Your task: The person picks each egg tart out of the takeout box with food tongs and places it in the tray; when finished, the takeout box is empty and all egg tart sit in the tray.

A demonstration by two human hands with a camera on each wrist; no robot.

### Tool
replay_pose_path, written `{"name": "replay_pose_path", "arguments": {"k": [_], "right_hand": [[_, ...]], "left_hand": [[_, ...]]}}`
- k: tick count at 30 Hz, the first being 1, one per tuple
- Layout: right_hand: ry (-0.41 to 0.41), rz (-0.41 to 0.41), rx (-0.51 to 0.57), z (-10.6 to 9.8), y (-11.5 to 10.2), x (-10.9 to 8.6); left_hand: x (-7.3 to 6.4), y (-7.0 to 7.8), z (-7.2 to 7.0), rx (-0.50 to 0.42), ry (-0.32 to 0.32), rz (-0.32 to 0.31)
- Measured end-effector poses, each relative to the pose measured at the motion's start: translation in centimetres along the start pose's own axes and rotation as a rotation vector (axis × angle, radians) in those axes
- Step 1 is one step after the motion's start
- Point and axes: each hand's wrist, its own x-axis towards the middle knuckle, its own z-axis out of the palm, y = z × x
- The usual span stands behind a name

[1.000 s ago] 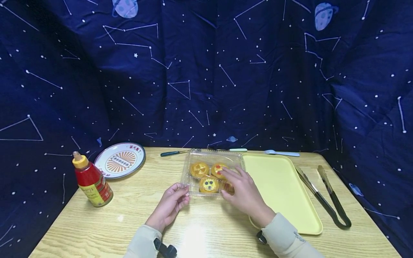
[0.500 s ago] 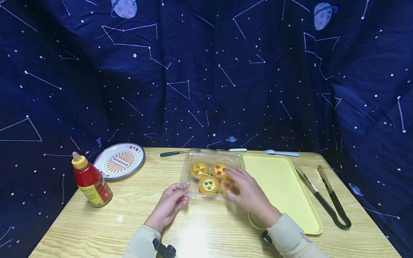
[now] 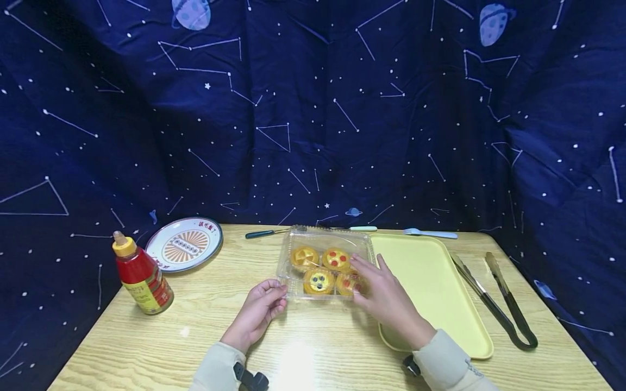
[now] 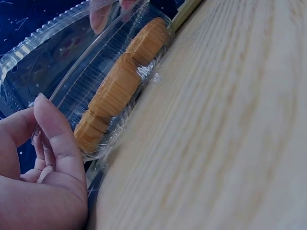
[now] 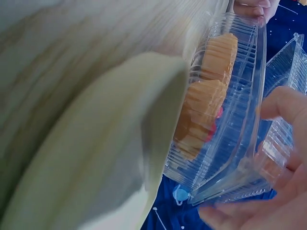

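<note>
A clear plastic clamshell box point(image 3: 313, 237) stands on the table, with several round egg-tart-like pastries point(image 3: 318, 281) inside, some topped with red or dark dots. The left hand point(image 3: 259, 315) pinches the box's near left corner between thumb and fingers; the left wrist view also shows this hand point(image 4: 48, 163) at the rim. At the box's right side is the right hand point(image 3: 391, 301), fingers extended and spread. In the right wrist view its thumb and fingers point(image 5: 283, 158) lie beside the clear lid point(image 5: 283, 67), which is angled away from the base. Exact fingertip contact cannot be told.
A yellow tray point(image 3: 425, 282) lies right of the box, with black-handled tongs point(image 3: 499, 304) beyond it. A blue fork point(image 3: 430, 233) and two slim-handled utensils lie along the back. At left are a patterned plate point(image 3: 185, 244) and a red sauce bottle point(image 3: 143, 277).
The right hand has shifted right across the box, and its fingers have spread, uncovering more of the pastries. The left hand keeps its pinch on the corner.
</note>
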Motion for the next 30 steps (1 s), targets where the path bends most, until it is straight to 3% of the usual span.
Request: {"name": "replay_pose_path", "arguments": {"k": [6,20,24,30], "right_hand": [[-0.008,-0.004,0.040,-0.4,0.2,-0.3],[-0.103,0.111,0.178,-1.2,0.9,0.1],[-0.090,0.145,0.225,-1.9,1.1,0.4],[-0.088,0.106,0.198,-2.8,1.2,1.0]], "left_hand": [[-0.1,0.0,-0.1,0.007,-0.007,0.004],[0.1,-0.2,-0.1,0.008,-0.007,0.057],[0.1,-0.2,-0.2,0.008,0.003,0.060],[0.2,-0.2,-0.3,-0.010,0.017,0.056]]}}
